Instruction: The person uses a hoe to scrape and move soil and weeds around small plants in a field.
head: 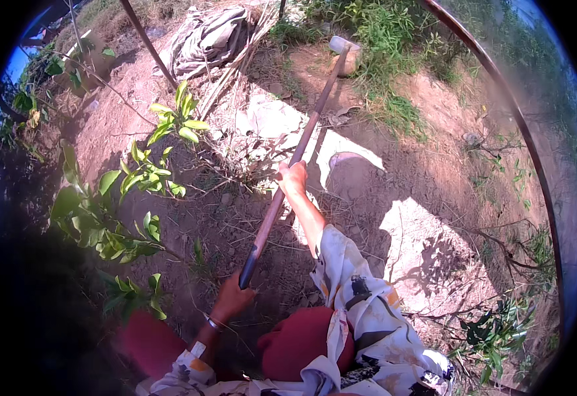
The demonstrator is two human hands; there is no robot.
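My right hand (pixel 292 177) is closed around the middle of a long wooden handle (pixel 270 218), its arm in a loose patterned sleeve. At the handle's dark lower end, my left hand (pixel 233 297) grips it, with a bangle on the wrist. The handle runs away from me to the upper right. Its far end reaches a pale, rounded tool head (pixel 345 55) on the soil beside green grass; the head's exact kind is unclear.
Leafy branches (pixel 155 173) reach in from the left. A bundled grey cloth (pixel 207 42) lies on the ground beside dry stalks (pixel 239 64). Thin poles (pixel 150 44) rise at the upper left. More green plants (pixel 486 329) and twigs stand at the lower right.
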